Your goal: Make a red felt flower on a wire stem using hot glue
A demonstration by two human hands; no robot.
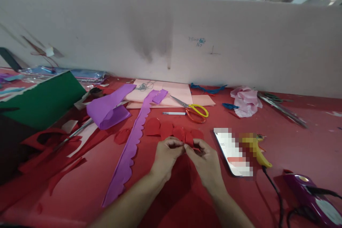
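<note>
Left hand (167, 153) and right hand (205, 160) low centre, fingertips meeting; thumb and forefinger of each pinched nearly closed on one red piece (189, 141), other fingers curled under; piece held just above the table, right in front of a row of red petals (167, 129) overlapping each other on the surface; exact fold or shape of the piece too small to tell. Judged best done with a firm pinch at both edges, piece kept low and close to the petal row, wrists steady on the tabletop, no tugging on thin material likely to tear or crease. Purple scalloped strip (128, 153) just left of the left hand, running diagonally; folded purple sheet (109, 108) behind it; scissors (196, 111) and a white pen (173, 113) beyond the petals; phone (232, 153) just right of the right hand, yellow glue gun (255, 146) touching or beside it, corded; purple device (310, 196) at far right. Red table (294, 139) littered with red scraps; pink sheets (165, 92) at the back, green sheet (42, 99) at left, crumpled pink cloth (245, 99) at right; stained white partition (171, 35) along the rear edge, bare concrete above.
</note>
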